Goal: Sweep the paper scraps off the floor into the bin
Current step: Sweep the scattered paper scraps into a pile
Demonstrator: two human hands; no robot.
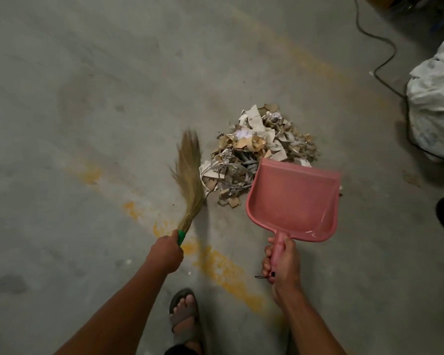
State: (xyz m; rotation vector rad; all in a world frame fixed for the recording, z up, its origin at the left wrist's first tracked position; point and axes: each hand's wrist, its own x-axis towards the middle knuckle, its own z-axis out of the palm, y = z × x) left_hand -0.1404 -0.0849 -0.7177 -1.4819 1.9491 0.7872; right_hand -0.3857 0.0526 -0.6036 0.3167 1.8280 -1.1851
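The left hand (166, 253) is curled tight around the green grip of a grass broom (189, 179), whose bristles fan toward twelve o'clock and touch the nine o'clock edge of the paper scraps (258, 149). The scraps lie heaped on the concrete floor (87, 98), near the middle. The right hand (282, 262) wraps around the handle of a pink dustpan (294, 201), its open lip overlapping the heap's five o'clock side. A white plastic bag (436, 103) sits at three o'clock. A sandalled foot (184, 315) stands at six.
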